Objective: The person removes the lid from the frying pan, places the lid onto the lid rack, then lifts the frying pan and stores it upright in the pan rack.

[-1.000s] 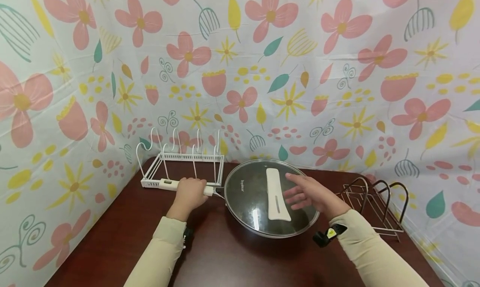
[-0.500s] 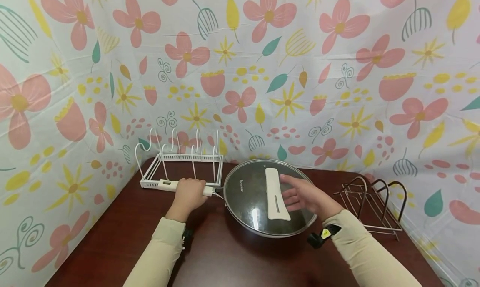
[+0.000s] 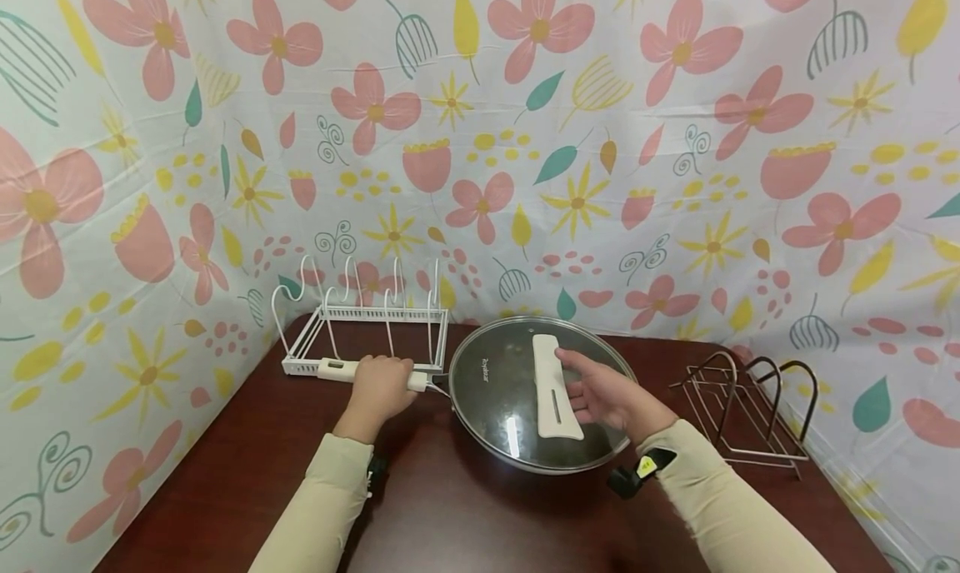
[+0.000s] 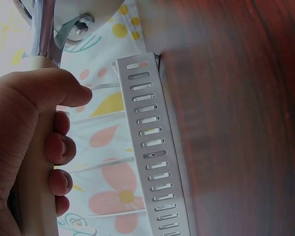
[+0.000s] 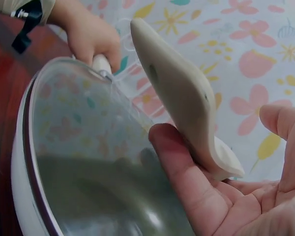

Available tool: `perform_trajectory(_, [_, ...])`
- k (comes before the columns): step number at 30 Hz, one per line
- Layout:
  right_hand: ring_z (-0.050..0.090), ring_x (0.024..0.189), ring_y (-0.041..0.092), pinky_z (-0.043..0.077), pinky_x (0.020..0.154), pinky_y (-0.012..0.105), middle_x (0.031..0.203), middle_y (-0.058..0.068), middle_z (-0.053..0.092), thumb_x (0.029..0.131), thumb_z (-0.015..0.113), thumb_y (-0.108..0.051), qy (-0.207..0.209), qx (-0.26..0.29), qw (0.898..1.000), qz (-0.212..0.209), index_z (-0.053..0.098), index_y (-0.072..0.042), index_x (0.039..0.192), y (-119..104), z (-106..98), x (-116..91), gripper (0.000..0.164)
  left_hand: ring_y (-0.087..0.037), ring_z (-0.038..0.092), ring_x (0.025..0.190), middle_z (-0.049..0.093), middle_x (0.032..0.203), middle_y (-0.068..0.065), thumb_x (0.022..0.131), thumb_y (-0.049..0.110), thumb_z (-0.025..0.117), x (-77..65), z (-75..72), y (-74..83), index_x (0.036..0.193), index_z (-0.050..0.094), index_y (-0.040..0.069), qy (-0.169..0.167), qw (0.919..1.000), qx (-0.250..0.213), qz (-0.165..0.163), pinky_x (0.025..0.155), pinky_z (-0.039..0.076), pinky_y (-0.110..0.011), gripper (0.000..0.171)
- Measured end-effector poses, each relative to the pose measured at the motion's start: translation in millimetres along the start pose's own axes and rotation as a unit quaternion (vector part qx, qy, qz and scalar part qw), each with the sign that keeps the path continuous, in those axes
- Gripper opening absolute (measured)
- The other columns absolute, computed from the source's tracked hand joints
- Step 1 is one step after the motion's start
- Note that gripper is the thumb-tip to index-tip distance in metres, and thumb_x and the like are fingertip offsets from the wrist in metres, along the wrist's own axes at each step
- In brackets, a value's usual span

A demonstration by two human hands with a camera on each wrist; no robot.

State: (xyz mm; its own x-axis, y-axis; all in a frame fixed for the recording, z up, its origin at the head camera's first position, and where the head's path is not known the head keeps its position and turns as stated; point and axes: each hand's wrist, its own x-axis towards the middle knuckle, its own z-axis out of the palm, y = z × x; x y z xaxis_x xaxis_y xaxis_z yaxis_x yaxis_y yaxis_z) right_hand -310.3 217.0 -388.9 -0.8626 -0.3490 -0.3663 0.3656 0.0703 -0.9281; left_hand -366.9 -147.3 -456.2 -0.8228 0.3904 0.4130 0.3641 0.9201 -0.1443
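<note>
In the head view a wok (image 3: 551,471) stands on the brown table, its glass lid (image 3: 487,411) on top. My left hand (image 3: 382,387) grips the cream pan handle (image 3: 337,370); the left wrist view shows the fingers (image 4: 61,147) wrapped around it. A long cream lid handle (image 3: 551,373) rises from the lid's middle. My right hand (image 3: 611,396) is at that handle's right side. Seen from the right wrist, its fingers (image 5: 174,152) reach beneath the lid handle, while the thumb (image 5: 282,120) stays spread away from it.
A white wire rack (image 3: 375,313) stands behind my left hand, its slotted rail (image 4: 150,132) close by in the left wrist view. To the right is a dark metal rack (image 3: 750,398). Flower-patterned cloth (image 3: 480,140) borders the table (image 3: 450,523) at the back and sides.
My right hand has moved left over the lid, and its fingers have slipped under the lid handle. The left hand keeps its grip; wok and lid have not moved.
</note>
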Motion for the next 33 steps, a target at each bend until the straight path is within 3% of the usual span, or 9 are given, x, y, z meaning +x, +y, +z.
perform_trajectory(7, [0.074,0.093,0.026,0.059,0.081,0.046,0.106,0.017,0.072,0.105,0.04,-0.056,-0.05,0.086,0.995,0.016,0.023,-0.013,0.15,2.0,0.7,1.7,0.065,-0.027,0.061,0.062,0.064,0.065,-0.002,0.069,0.032,0.085,0.0,-0.5,0.5,0.074,0.063,0.014,-0.001,1.0,0.001,0.0,0.061,0.045,-0.043,0.029])
perform_trajectory(13, [0.075,0.087,0.025,0.059,0.077,0.048,0.103,0.018,0.074,0.106,0.042,-0.051,-0.069,0.122,0.99,0.019,0.033,-0.015,0.139,4.0,1.5,3.4,0.05,-0.026,0.059,0.06,0.061,0.063,-0.001,0.069,0.031,0.085,-0.6,-3.2,1.6,0.072,0.061,0.015,0.001,1.0,0.003,-0.002,0.059,0.044,-0.041,0.029])
perform_trajectory(26, [0.073,0.087,0.031,0.057,0.083,0.05,0.104,0.022,0.072,0.107,0.043,-0.039,-0.102,0.203,0.973,0.041,0.021,-0.017,0.137,4.4,8.4,5.9,0.043,-0.027,0.059,0.061,0.062,0.064,-0.001,0.07,0.029,0.083,-0.5,-4.5,2.0,0.073,0.062,0.014,-0.006,1.0,0.002,-0.005,0.059,0.043,-0.041,0.026])
perform_trajectory(33, [0.072,0.089,0.031,0.057,0.084,0.049,0.107,0.02,0.072,0.107,0.042,-0.037,-0.094,0.198,0.974,0.048,0.021,-0.015,0.139,5.6,10.4,0.1,0.044,-0.027,0.059,0.061,0.062,0.064,-0.001,0.071,0.03,0.083,0.3,-2.4,2.6,0.074,0.062,0.015,-0.014,0.9999,0.001,-0.006,0.06,0.044,-0.042,0.026])
